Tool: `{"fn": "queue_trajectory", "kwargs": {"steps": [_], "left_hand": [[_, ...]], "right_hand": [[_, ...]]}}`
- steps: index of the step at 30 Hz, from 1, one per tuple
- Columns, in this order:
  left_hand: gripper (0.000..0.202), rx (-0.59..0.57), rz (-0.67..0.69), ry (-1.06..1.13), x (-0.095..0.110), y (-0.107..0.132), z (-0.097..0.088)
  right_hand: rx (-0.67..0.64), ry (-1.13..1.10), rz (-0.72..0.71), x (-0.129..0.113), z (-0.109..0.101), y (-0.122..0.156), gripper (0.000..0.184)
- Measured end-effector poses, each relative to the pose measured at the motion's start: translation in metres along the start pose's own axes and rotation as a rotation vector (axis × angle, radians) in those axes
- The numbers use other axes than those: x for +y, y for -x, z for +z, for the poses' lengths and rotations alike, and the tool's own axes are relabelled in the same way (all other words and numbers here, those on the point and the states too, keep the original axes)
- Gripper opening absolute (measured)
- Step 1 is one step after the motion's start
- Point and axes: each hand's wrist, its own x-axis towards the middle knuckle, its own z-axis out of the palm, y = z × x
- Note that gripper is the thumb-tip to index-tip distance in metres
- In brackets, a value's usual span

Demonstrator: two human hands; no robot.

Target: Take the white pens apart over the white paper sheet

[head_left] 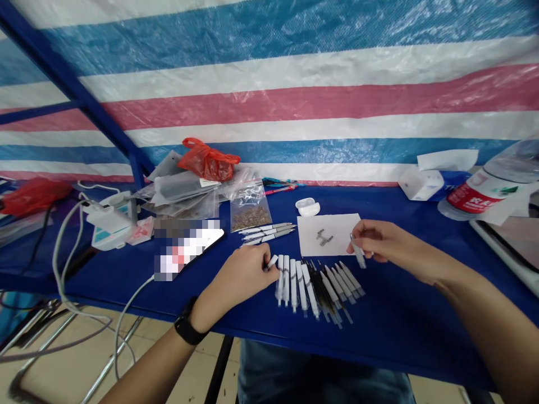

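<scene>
My left hand (252,265) is closed, with a short white pen part (272,262) pinched at its fingertips. In the closed fingers of my right hand (379,241) is a white and clear pen barrel (357,252), tilted above the table. Between the hands lies a row of white pen barrels (293,285). Beside them are dark thin refills (320,289) and pale tapered barrel parts (343,280). Several small grey metal pieces (324,238) rest on a white paper sheet (309,244). Behind my left hand, several white pens (269,231) lie together.
On the blue table (421,331) stand a water bottle (484,185) and a tissue pack (429,182) at right. A bag of small brownish parts (251,216), an open white case (308,206) and a red bag (208,160) lie behind. A cabled phone (191,252) is at left.
</scene>
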Motion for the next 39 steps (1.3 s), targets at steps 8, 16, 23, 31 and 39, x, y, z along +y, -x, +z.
{"fn": "queue_trajectory", "kwargs": {"steps": [8,16,23,31,39], "left_hand": [[0.012,0.202,0.133,0.192,-0.008,-0.011,0.0],[0.01,0.464,0.29,0.48,0.015,-0.051,-0.008],[0.019,0.355,0.476,0.377,0.01,-0.066,-0.005],[0.022,0.313,0.506,0.289,0.004,-0.059,0.006],[0.021,0.34,0.564,0.302,0.005,-0.059,0.007]], "right_hand": [[0.086,-0.322,-0.036,-0.005,0.011,-0.021,0.007],[0.041,0.639,-0.482,-0.005,0.004,-0.037,0.009],[0.135,0.744,-0.629,-0.005,0.057,0.022,0.012],[0.489,0.914,-0.574,0.011,0.113,0.053,0.017],[0.481,0.855,-0.234,-0.001,0.127,0.048,0.011]]}}
